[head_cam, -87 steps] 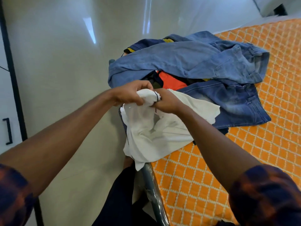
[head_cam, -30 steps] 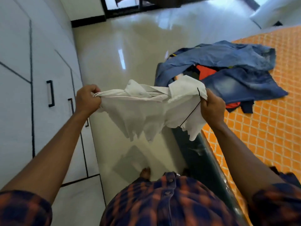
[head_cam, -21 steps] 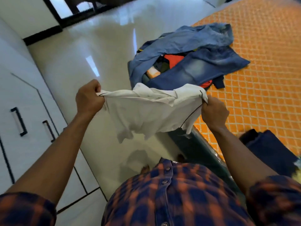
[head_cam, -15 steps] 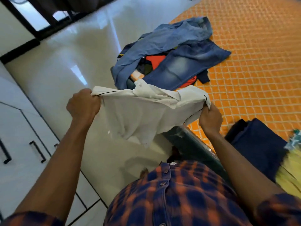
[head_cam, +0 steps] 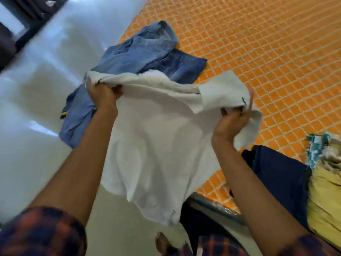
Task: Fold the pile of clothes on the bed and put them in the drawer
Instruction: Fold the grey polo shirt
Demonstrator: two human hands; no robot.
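Left hand (head_cam: 103,93) and right hand (head_cam: 230,122) gripping white shirt (head_cam: 158,137), denim pile (head_cam: 140,50) behind

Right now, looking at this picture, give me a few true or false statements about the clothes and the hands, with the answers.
1. The left hand and the right hand each grip the white shirt. True.
2. The white shirt lies folded flat on the bed. False: it is held up in the air and hangs unfolded.
3. The denim clothes lie in a heap at the edge of the orange bedspread, beyond the shirt. True.
4. The bed to the right of the right hand is bare. False: a navy garment and a yellow garment lie there.
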